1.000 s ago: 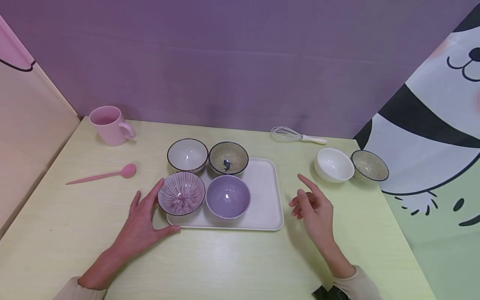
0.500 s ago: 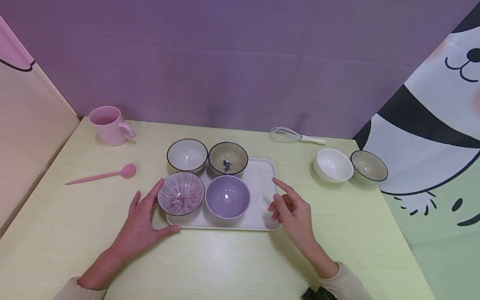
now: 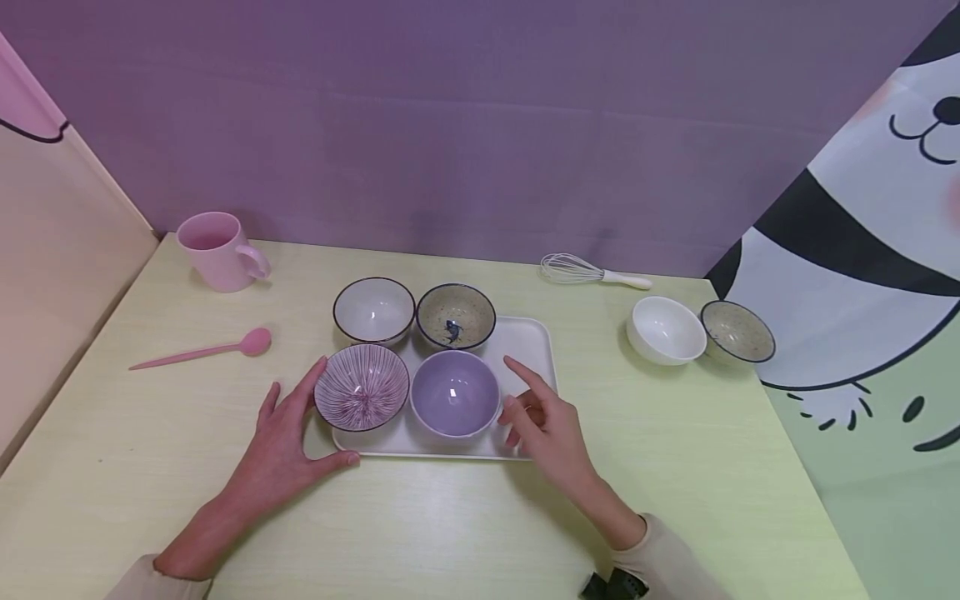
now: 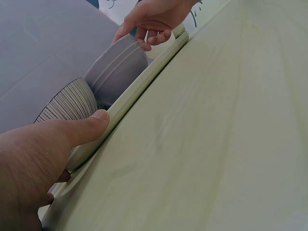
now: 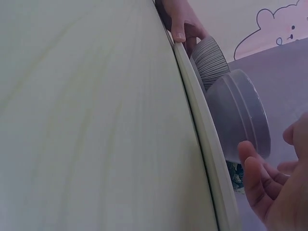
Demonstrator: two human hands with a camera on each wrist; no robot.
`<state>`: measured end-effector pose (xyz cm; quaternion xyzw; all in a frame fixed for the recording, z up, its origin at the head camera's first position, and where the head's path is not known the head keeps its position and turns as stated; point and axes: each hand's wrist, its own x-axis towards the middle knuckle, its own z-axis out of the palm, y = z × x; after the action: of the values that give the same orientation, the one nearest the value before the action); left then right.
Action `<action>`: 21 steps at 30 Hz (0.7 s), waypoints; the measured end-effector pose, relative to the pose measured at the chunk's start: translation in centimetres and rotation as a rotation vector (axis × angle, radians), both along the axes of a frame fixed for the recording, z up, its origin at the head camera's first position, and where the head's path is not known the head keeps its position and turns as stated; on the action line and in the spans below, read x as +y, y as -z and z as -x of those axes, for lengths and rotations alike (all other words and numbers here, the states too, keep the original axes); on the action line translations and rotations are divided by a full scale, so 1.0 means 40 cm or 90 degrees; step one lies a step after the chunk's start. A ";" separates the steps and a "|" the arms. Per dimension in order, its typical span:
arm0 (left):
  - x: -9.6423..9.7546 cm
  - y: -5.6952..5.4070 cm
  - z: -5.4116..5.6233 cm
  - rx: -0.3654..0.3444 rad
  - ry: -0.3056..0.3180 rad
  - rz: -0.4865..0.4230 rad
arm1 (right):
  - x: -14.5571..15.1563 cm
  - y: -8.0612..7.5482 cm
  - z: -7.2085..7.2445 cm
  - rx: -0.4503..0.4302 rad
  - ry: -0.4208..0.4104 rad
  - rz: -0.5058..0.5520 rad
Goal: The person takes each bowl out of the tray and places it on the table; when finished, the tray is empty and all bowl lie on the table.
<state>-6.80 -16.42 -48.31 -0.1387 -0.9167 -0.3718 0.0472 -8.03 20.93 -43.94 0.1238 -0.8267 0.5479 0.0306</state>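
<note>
A white tray (image 3: pixel 525 342) carries a striped bowl (image 3: pixel 362 387) at its front left and a purple bowl (image 3: pixel 455 393) beside it. Behind them stand a dark-rimmed white bowl (image 3: pixel 374 310) and a speckled bowl with a blue figure (image 3: pixel 457 317). My left hand (image 3: pixel 281 446) spans the tray's front left corner, thumb on the front rim, index finger by the striped bowl. My right hand (image 3: pixel 551 429) is over the tray's right part, index finger extended, fingertips close to the purple bowl's right side; contact is uncertain. In the right wrist view its fingers overlap the purple bowl (image 5: pixel 238 115).
At the back left stands a pink mug (image 3: pixel 217 254), with a pink spoon (image 3: pixel 202 354) in front of it. A whisk (image 3: pixel 592 273) lies at the back right. A plain white bowl (image 3: pixel 667 331) and a second speckled bowl (image 3: pixel 737 332) stand near the table's right edge.
My right hand has moved left from beside the tray to the purple bowl's right side. The left hand, tray and bowls have stayed in place.
</note>
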 end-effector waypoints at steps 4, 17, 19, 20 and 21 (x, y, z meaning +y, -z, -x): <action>0.001 0.000 0.000 0.000 0.003 0.002 | -0.011 0.006 0.003 -0.039 -0.017 -0.010; 0.001 0.000 0.001 -0.003 0.001 0.005 | -0.034 0.022 0.009 -0.094 -0.015 0.010; 0.001 0.002 0.001 -0.001 0.000 0.004 | -0.036 0.022 0.010 -0.089 -0.015 0.009; 0.001 0.002 0.001 0.001 -0.001 0.004 | -0.036 0.022 0.010 -0.087 -0.015 0.011; 0.001 0.003 0.001 0.002 0.000 0.004 | -0.037 0.022 0.010 -0.086 -0.014 0.012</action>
<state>-6.85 -16.38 -48.43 -0.1392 -0.9177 -0.3691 0.0482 -8.43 19.45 -44.82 0.0952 -0.8205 0.5629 -0.0301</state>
